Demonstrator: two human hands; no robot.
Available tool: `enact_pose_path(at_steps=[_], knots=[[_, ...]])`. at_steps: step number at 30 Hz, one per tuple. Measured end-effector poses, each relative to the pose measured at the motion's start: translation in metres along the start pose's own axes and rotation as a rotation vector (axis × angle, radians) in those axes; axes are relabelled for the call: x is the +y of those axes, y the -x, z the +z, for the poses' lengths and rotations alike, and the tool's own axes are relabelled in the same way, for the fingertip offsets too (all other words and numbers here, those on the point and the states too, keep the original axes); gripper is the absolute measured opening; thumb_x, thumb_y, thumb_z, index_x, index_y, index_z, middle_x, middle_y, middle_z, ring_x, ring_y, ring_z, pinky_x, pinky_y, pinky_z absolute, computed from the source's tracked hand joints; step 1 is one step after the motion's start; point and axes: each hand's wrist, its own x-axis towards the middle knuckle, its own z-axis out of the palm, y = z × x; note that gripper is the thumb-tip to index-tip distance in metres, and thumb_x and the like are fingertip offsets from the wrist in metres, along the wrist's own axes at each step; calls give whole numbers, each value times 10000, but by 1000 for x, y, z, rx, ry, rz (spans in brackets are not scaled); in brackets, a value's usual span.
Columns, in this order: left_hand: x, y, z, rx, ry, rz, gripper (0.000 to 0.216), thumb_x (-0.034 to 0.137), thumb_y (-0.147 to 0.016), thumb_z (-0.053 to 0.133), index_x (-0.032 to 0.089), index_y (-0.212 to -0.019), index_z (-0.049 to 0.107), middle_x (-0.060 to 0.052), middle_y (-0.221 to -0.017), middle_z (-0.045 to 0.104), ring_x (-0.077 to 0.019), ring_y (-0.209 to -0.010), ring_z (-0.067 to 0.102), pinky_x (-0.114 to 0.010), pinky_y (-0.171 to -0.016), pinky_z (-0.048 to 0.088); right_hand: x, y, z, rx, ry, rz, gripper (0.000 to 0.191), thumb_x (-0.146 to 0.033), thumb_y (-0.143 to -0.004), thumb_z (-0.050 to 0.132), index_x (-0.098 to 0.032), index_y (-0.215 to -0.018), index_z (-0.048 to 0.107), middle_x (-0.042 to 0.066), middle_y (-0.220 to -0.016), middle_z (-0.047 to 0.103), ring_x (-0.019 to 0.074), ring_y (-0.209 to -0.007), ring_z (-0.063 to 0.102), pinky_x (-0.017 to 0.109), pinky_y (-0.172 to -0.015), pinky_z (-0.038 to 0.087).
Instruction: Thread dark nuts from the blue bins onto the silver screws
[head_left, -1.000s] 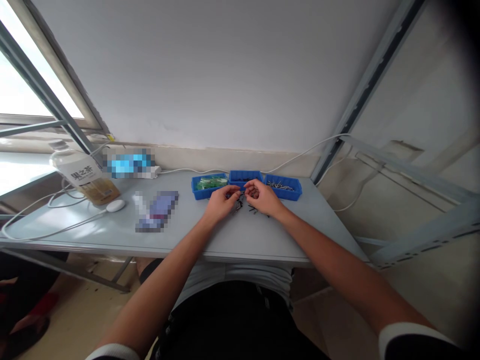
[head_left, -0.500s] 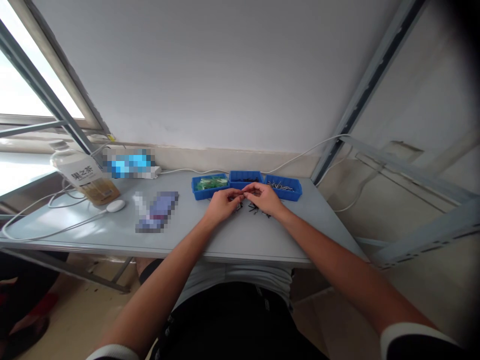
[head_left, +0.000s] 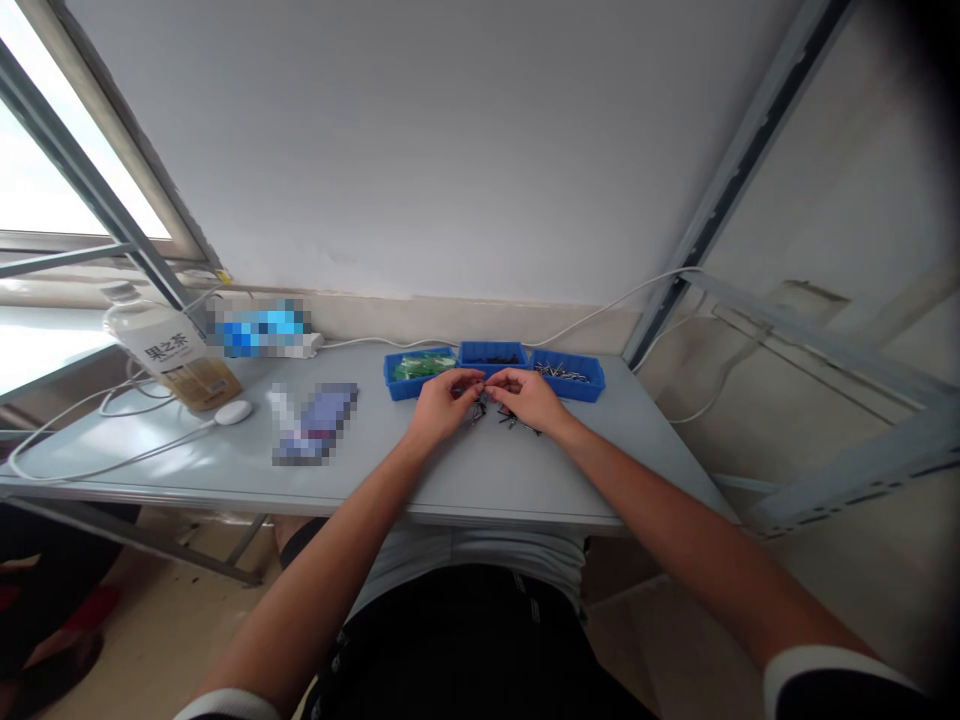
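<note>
My left hand (head_left: 440, 404) and my right hand (head_left: 527, 398) rest side by side on the grey table (head_left: 360, 470), fingertips pinched close together over a small pile of dark metal parts (head_left: 501, 414). What each pinch holds is too small to name. Just behind the hands stand three blue trays: the left tray (head_left: 417, 370) holds green pieces, the middle tray (head_left: 491, 353) dark pieces, the right tray (head_left: 568, 373) metal pins.
A bottle (head_left: 171, 352) lies tilted at the table's left, near a white puck (head_left: 233, 411) with a white cable (head_left: 90, 460). Blurred items (head_left: 313, 422) lie mid-left. A metal frame post (head_left: 720, 190) rises at the right. The wall is close behind.
The fingertips of both hands drew together and then parted slightly over the small parts. The arms stayed in place.
</note>
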Motion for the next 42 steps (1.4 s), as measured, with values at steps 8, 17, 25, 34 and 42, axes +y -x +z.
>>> enact_pose_path(at_steps=[8,17,25,34,42], knots=[[3,0,-1,-3,0,10,288,416,-911,692,229,-1107,791,-74,-1104,788,-240,-1019,731,-341,-866,572,0,1,1,-48,50,-51,211,-361,-819,781,-194,-944,745,59,-929,785,182,-818,722,336,-766,617],[6,2,-1,-15,25,20,376,480,-918,694,219,-1177,771,-87,-1110,773,-229,-1023,721,-318,-849,572,-5,3,1,-91,124,-53,285,-420,-943,621,-180,-1010,759,45,-820,738,156,-686,658,249,-564,533],[4,-2,-3,-37,108,-9,332,481,-888,728,219,-1075,809,-97,-1151,764,-243,-1081,710,-337,-907,578,-10,4,2,-129,115,2,290,-429,-965,579,-184,-1012,727,29,-803,731,124,-577,592,236,-524,490],[2,-3,-2,-27,151,-22,319,481,-861,754,207,-1013,809,-102,-1114,772,-243,-1052,718,-351,-912,587,-4,3,1,-106,166,-62,265,-403,-940,608,-184,-968,755,34,-811,738,160,-716,659,229,-565,498],[-1,-3,-1,-38,179,-42,367,490,-854,762,206,-1082,806,-108,-1154,758,-239,-1038,724,-365,-933,595,-11,6,2,-160,188,-86,251,-344,-970,541,-183,-932,729,25,-797,737,143,-638,623,247,-584,485]])
